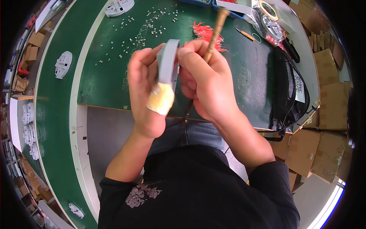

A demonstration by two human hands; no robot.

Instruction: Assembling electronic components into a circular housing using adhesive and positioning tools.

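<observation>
Close above my lap, my left hand (146,89) grips a flat grey plastic part (168,61) on edge, fingers wrapped behind it and my taped thumb (161,99) pressed on its lower end. Just beside it, my right hand (206,76) is closed tight around a brass-coloured tool (215,32) whose shaft sticks up past my knuckles. Beyond both hands, on the green table (103,80), lie scattered small silver pieces (146,26) and a bundle of red wires (204,32). Farther left sits a round white housing (63,64).
</observation>
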